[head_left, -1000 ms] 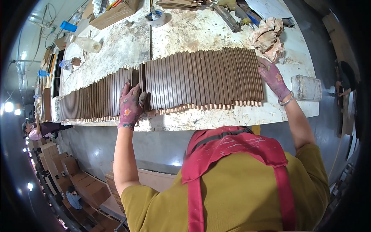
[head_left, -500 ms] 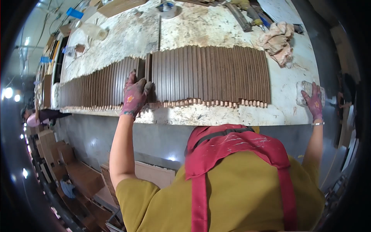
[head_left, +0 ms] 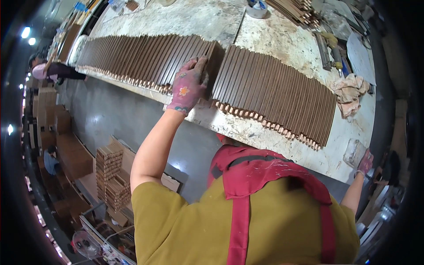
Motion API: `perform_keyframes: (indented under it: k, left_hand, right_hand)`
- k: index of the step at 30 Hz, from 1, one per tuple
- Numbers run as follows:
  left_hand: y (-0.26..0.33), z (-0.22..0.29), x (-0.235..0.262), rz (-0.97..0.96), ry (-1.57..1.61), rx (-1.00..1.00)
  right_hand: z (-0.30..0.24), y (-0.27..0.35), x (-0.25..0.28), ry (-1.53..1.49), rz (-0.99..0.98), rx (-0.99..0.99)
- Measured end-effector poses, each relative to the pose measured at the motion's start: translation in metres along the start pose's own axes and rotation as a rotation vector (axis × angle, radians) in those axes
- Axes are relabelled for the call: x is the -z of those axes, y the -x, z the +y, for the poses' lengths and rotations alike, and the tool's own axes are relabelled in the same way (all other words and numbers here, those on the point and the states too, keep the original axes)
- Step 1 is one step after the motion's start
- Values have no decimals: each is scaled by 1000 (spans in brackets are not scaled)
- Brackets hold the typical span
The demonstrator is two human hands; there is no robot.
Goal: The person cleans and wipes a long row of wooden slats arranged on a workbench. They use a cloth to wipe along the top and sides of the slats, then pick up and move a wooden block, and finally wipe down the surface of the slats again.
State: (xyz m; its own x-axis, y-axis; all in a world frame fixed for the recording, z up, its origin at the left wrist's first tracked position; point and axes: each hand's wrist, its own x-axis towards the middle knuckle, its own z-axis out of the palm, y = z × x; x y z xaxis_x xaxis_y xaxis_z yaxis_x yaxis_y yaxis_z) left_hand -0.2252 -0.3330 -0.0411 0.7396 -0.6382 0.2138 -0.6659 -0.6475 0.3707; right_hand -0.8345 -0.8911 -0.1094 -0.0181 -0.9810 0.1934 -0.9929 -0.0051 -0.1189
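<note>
My left hand [head_left: 187,88], in a purple flower-patterned glove with darkened fingertips, lies over the right end of a row of dark brown wooden slats [head_left: 145,55]. Its fingers are stretched out on the slats and the thumb stands apart at the row's end. A narrow gap divides this row from a second group of slats [head_left: 276,90] to the right. Pale ends show along the near edge of both groups. At the table's right edge my right hand [head_left: 365,161], gloved alike, is beside a pale block [head_left: 354,153]; its fingers are small and partly hidden.
On the worktable [head_left: 265,39], stained and whitish, are a crumpled rag [head_left: 351,93], hand tools [head_left: 331,51], a small tub [head_left: 256,9] and a pile of wooden strips [head_left: 293,11]. Stacked wood [head_left: 110,176] and a fan [head_left: 86,244] stand behind. Another person [head_left: 44,70] is at far left.
The view has turned, so the table slants down to the right. The lone slat in the gap no longer stands apart. My left hand stays at the left row's end.
</note>
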Motion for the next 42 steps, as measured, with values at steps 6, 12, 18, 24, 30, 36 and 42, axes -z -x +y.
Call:
perform_keyframes:
  k: [6,12,18,24,30,36,42]
  left_hand:
    - [-4,2,-2,-4,-220,-192]
    - [-6,17,1,-58,-221,-28]
    - [-8,3,-4,-15,-218,-264]
    - [-6,7,-8,-8,-259,-208]
    - [-4,5,-9,21,-205,-212]
    - [-10,8,-8,-20,-190,-177]
    - [-2,-1,-12,25,-147,-262]
  right_hand:
    - [20,-22,-25,-242,-9,199]
    - [-76,18,-42,-150,135,697]
    - [-195,83,19,-348,-12,756]
    - [-231,116,23,-259,-18,606]
    - [-243,126,24,-171,52,548]
    - [-232,97,22,-404,-48,553]
    - [-218,67,51,-345,82,381]
